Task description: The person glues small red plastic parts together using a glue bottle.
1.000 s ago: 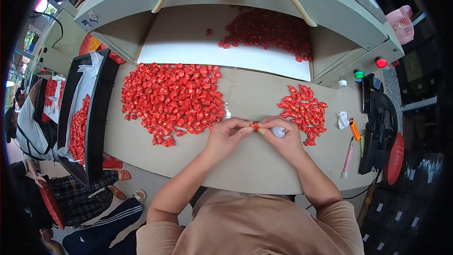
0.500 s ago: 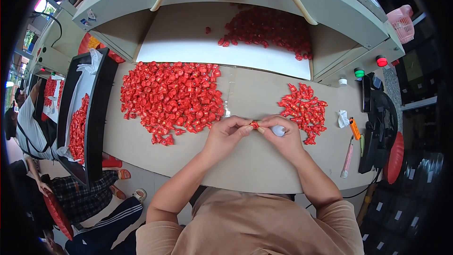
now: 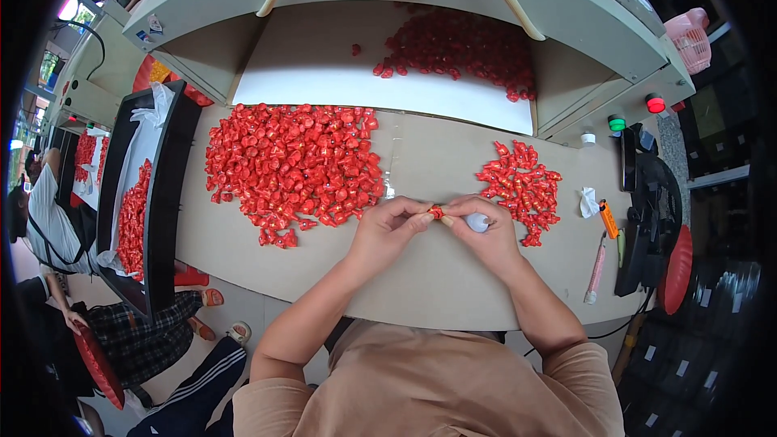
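Note:
Between the fingertips of my left hand (image 3: pixel 389 226) and my right hand (image 3: pixel 486 231) is a small red glossy piece (image 3: pixel 436 212) with a touch of gold. Both hands are closed in a pinch on it, above the table's middle. A whitish rounded object (image 3: pixel 477 222) is also tucked in my right hand, mostly covered by the fingers, so I cannot make out its kind. Left of my hands spreads a large heap of similar red pieces (image 3: pixel 295 162). A smaller group of red and gold pieces (image 3: pixel 522 186) lies beyond and to the right of my right hand.
More red pieces (image 3: pixel 461 53) lie on white sheeting inside the grey cabinet (image 3: pixel 202 20) ahead. At left stands a black tray (image 3: pixel 180 162) of red pieces. An orange cutter (image 3: pixel 608 218), a pink-handled tool (image 3: pixel 596 273) and crumpled tissue (image 3: pixel 589 202) lie at right. Other people are at far left.
My hands keep the same pinch on the red piece, with hardly any movement. At lower left, another person's leg in striped trousers has shifted slightly.

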A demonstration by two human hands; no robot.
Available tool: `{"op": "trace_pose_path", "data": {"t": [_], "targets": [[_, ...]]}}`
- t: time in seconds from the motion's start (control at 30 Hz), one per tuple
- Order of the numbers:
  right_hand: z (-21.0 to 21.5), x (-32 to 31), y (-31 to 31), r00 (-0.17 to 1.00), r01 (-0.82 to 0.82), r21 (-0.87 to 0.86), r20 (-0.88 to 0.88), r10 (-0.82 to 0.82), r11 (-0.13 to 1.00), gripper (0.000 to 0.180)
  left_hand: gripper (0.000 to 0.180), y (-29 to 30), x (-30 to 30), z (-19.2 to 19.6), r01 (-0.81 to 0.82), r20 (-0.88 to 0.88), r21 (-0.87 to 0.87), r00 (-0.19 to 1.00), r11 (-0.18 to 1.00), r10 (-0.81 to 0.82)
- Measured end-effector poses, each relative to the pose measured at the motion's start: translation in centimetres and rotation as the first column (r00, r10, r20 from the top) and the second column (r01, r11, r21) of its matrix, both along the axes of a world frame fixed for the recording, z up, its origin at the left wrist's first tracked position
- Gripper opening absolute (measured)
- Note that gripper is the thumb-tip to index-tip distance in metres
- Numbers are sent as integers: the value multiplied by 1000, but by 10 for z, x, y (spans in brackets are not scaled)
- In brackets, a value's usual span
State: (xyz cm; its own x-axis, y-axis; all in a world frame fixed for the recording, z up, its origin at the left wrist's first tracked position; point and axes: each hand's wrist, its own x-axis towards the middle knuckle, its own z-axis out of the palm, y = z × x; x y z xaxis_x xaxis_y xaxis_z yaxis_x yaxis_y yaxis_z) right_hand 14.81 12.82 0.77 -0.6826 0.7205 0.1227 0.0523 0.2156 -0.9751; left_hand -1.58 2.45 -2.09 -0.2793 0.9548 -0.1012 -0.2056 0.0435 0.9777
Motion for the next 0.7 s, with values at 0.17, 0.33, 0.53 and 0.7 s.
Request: {"op": "trace_pose_path", "data": {"t": [0.17,0.33,0.53,0.7], "targets": [[-2,2,-1,1000,8,7,12,-8,1000,12,15,-1,1,0,2,14,12,1000,1000,-3],[-4,2,0,1000,16,15,3,-16,1000,13,15,1,1,-4,1,0,7,1000,1000,-1],[-6,-6,-1,999,40,-94,-2,-40,995,13,15,2,-3,4,-31,-3,-12,1000,999,31],[-1,-5,-2,976,166,-107,159,-148,980,14,19,6,1,4,-48,-107,23,993,999,50]]}}
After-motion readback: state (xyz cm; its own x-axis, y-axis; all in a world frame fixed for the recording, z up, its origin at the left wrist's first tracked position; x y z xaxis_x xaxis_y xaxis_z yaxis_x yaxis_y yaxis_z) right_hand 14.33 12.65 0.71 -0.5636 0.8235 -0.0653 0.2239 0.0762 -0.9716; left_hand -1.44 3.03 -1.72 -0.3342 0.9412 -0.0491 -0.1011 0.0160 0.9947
